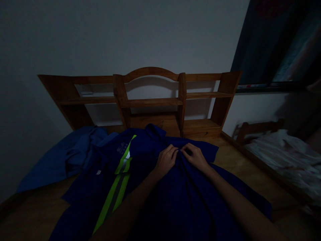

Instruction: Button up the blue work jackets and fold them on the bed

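Observation:
A dark blue work shirt [198,197] with a collar and a yellow-green reflective stripe [116,190] lies spread on the wooden surface. My left hand [167,159] pinches the cloth near the middle of the shirt, below the collar. Close beside it on the right, my right hand [195,155] pinches the same part, thumb and forefinger together. A raised fold runs down from between the fingertips. The room is dim, and any small detail between the fingers is hidden.
A lighter blue garment [77,149] lies crumpled at the left. Behind stands a wooden shelf unit [150,103] against the wall. To the right are a wooden chair back [260,127] and a white plastic bag [286,154]; a dark window [278,47] is above.

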Available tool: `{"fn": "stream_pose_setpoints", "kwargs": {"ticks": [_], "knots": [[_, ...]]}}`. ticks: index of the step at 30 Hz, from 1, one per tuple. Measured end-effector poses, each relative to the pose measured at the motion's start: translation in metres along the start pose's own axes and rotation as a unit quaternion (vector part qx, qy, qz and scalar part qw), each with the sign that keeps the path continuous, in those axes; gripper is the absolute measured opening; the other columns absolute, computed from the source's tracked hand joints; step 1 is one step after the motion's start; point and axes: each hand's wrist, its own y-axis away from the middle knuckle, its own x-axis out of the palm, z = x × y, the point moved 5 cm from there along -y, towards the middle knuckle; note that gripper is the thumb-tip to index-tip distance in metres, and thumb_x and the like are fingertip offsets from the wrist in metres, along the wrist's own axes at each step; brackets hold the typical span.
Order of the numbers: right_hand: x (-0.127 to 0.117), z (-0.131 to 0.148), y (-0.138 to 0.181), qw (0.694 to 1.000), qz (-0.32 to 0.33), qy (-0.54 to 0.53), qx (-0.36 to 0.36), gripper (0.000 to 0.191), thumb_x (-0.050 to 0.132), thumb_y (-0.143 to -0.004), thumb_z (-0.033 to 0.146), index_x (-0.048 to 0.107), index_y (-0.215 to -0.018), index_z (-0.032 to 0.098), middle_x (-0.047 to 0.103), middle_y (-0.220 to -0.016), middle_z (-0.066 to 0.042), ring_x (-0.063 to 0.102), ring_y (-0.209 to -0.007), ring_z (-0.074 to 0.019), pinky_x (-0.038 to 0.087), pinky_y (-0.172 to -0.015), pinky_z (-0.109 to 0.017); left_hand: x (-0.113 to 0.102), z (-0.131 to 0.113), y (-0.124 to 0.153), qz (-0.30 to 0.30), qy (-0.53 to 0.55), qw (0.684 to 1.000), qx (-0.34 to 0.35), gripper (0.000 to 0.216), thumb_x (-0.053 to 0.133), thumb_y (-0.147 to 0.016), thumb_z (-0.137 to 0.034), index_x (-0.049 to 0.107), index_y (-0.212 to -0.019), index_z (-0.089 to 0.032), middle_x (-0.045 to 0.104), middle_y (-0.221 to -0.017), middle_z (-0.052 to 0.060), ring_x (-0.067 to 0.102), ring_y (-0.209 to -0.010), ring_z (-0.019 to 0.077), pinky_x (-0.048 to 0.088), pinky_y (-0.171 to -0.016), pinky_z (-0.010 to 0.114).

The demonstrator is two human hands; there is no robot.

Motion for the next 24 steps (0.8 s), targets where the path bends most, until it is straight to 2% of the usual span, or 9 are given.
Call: {"fn": "stream_pose_setpoints", "kwargs": {"ticks": [17,24], "knots": [[0.002,0.002,0.000,1.000,0.005,-0.010,-0.007,0.013,0.049,-0.088,0.028,0.058,-0.084,0.020,0.059,-0.085,-0.003,0.056,-0.080,-0.0149,0.044,-0.074,-0.028,0.004,-0.002,0.000,-0.005,-0.024,1.000,-0.008,0.019,0.036,-0.092,-0.023,0.054,-0.097,-0.020,0.056,-0.094,0.003,0.055,-0.087,0.0131,0.044,-0.079,0.025],[0.003,0.004,0.001,1.000,0.012,-0.016,-0.007,0.012,0.049,-0.088,0.029,0.057,-0.085,0.020,0.059,-0.086,-0.003,0.056,-0.081,-0.0150,0.043,-0.075,-0.028,0.010,0.001,0.000,0.005,-0.001,1.000,-0.021,0.013,0.037,-0.090,-0.021,0.051,-0.092,-0.020,0.058,-0.093,0.003,0.056,-0.087,0.0141,0.045,-0.078,0.025]]}}
